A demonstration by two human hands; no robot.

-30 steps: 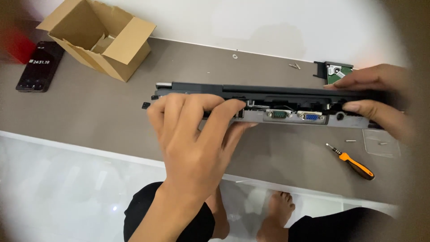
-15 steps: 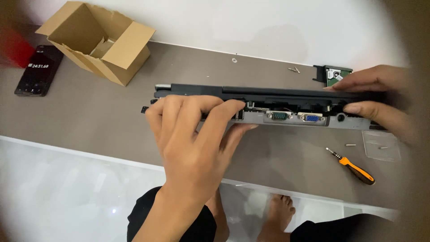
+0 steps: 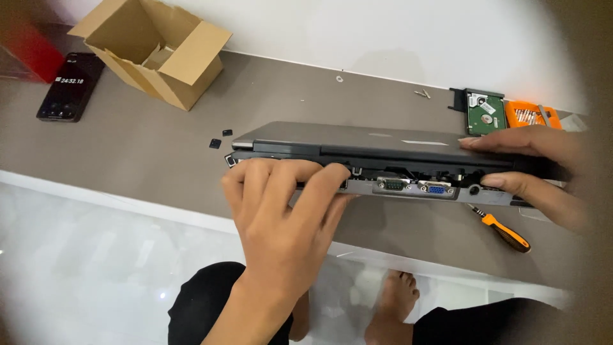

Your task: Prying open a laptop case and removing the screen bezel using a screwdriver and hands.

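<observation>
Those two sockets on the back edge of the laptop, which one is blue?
The blue socket is the one nearer the right hand. The grey socket beside it sits closer to the left hand, on the same laptop.

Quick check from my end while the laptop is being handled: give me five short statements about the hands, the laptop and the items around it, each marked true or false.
1. Both hands are on the laptop. True: the left hand grips its near edge, the right hand its right end.
2. The screwdriver is in the right hand. False: it lies on the table, near that hand.
3. The cardboard box is open. True.
4. The phone rests on the laptop. False: it lies far left on the table.
5. The hard drive lies inside the cardboard box. False: it lies behind the laptop's right end.
</observation>
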